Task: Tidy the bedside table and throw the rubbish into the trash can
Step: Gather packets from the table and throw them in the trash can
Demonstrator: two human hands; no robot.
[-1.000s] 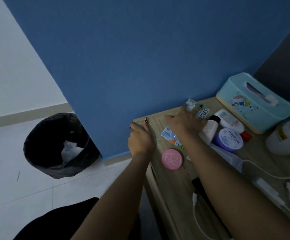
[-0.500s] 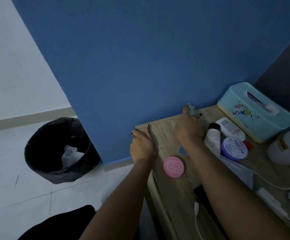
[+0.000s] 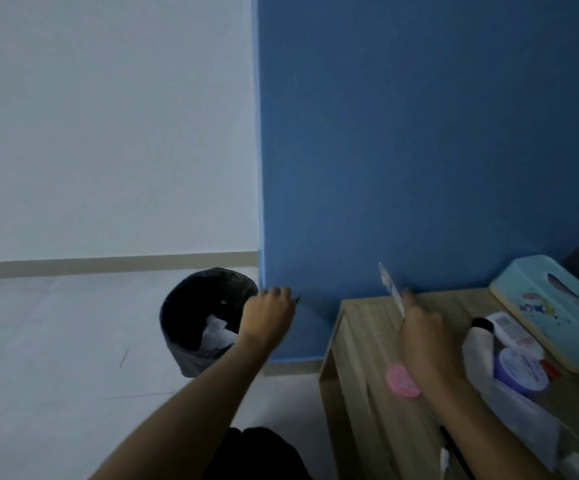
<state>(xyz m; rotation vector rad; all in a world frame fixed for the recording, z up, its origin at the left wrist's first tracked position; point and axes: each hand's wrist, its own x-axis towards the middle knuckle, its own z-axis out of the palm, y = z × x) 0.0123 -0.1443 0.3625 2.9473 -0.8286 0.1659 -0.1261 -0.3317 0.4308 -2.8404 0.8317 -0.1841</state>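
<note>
My right hand (image 3: 421, 337) is above the left part of the wooden bedside table (image 3: 357, 327) and grips a thin printed wrapper (image 3: 390, 289), which sticks up edge-on from my fingers. My left hand (image 3: 269, 315) is off the table, in the air over the right rim of the black-lined trash can (image 3: 191, 320). Its fingers are curled, with a small dark tip showing at the knuckles; what it holds, if anything, I cannot make out. White crumpled paper (image 3: 217, 336) lies in the can.
On the table lie a pink round case (image 3: 402, 379), a white bottle (image 3: 476, 351), a purple-lidded jar (image 3: 520, 370), a teal tissue box (image 3: 554, 306) and white cables (image 3: 443, 455). A blue wall stands behind; pale floor lies left of the table.
My right hand has lifted the wrapper off the table and holds it upright. My left hand has left the table's corner and moved left over the trash can. The view has swung left.
</note>
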